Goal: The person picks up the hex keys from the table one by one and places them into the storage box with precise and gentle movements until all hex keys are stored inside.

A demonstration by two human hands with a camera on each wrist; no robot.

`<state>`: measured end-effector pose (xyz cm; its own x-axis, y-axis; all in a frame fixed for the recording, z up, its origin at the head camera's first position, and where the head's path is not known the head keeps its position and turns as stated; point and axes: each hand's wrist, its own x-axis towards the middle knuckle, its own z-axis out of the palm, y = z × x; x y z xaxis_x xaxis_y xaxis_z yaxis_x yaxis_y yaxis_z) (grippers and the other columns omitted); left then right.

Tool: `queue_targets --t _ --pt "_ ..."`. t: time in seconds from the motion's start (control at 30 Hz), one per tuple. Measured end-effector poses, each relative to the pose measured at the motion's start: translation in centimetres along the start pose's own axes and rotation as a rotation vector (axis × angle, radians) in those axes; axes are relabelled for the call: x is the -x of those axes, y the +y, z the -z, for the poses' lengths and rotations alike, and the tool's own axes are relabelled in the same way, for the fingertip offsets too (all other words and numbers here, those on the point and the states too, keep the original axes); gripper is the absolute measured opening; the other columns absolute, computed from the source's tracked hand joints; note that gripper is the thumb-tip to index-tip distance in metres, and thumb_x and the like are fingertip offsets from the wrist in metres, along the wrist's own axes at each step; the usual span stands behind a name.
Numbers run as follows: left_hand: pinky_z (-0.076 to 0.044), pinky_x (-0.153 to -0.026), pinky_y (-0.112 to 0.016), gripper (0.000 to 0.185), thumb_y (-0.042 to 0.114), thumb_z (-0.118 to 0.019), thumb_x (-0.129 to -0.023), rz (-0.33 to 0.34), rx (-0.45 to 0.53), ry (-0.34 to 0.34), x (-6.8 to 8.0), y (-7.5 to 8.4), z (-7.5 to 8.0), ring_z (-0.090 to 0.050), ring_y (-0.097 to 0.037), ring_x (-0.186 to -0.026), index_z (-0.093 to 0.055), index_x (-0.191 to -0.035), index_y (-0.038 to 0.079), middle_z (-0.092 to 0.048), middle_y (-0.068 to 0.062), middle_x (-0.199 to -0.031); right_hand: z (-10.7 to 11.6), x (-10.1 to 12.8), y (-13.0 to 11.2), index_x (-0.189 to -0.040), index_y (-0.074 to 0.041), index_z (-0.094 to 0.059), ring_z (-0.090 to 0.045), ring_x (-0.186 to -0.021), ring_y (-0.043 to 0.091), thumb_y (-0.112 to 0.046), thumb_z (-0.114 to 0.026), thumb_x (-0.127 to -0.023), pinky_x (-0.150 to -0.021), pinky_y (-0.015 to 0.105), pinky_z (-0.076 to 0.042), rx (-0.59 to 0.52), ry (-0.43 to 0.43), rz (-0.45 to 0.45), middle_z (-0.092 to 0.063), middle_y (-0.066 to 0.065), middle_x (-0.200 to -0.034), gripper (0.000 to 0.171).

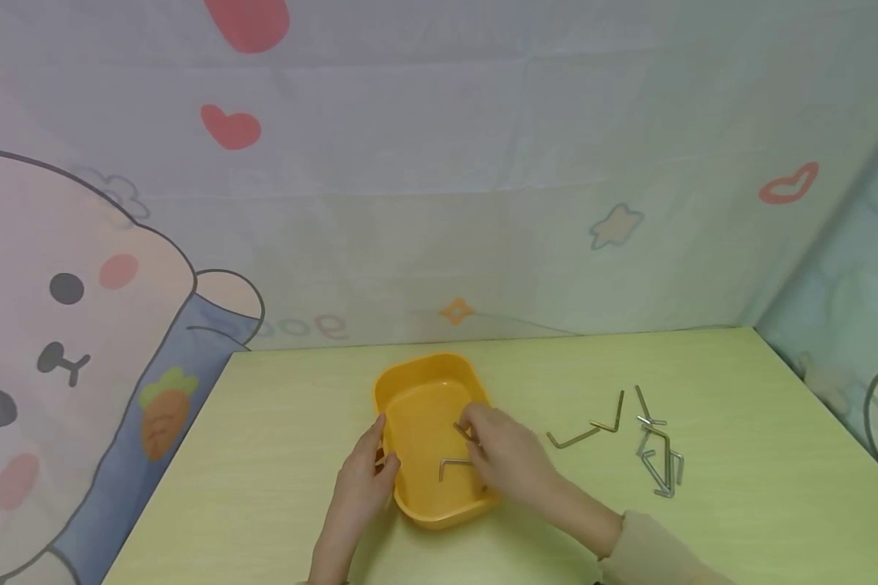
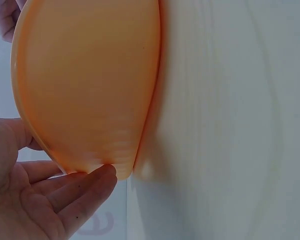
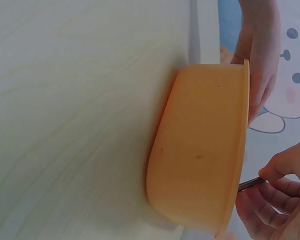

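Inside the yellow tray (image 1: 410,382), the right hand (image 1: 508,459) pinches a hex key (image 1: 464,431) over another key (image 1: 454,465), while the left hand (image 1: 366,475), fingers straight, steadies the tray's wall.

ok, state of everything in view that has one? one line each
yellow tub: upright on the table, open top, one hex key lying inside
left hand: fingers straight, touching the tub's left rim
right hand: over the tub, pinching a hex key
hex key in tub: flat on the bottom
brass hex keys: loose on the table
silver hex keys: piled on the table
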<state>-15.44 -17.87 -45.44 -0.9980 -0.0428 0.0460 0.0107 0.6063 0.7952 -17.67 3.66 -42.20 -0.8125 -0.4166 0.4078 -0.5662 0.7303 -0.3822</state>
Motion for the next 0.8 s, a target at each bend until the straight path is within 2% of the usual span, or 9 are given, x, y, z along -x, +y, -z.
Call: queue_targets --t 0.33,0.8 --pt "-0.054 -0.095 -0.048 0.059 0.013 -0.05 -0.095 0.003 -0.004 0.002 -0.1 -0.2 -0.1 -0.056 -0.042 -0.121 -0.031 -0.151 0.007 -0.04 -0.022 -0.149 -1.3 0.4 0.5 -0.089 -0.013 -0.052 -0.041 -0.062 0.004 -0.003 -0.068 -0.078 -0.049 0.013 -0.034 0.003 -0.001 0.045 -0.05 -0.008 -0.071 0.022" --pt "-0.054 -0.095 -0.048 0.058 0.014 -0.049 -0.096 0.013 -0.003 0.002 0.0 -0.1 -0.1 -0.056 -0.042 -0.121 -0.032 -0.151 0.009 -0.04 -0.021 -0.149 -2.1 0.2 0.8 -0.087 -0.012 -0.051 -0.039 -0.061 0.004 -0.002 -0.069 -0.078 -0.049 0.014 -0.033 -0.019 -0.02 0.019 -0.047 -0.007 -0.07 0.023"
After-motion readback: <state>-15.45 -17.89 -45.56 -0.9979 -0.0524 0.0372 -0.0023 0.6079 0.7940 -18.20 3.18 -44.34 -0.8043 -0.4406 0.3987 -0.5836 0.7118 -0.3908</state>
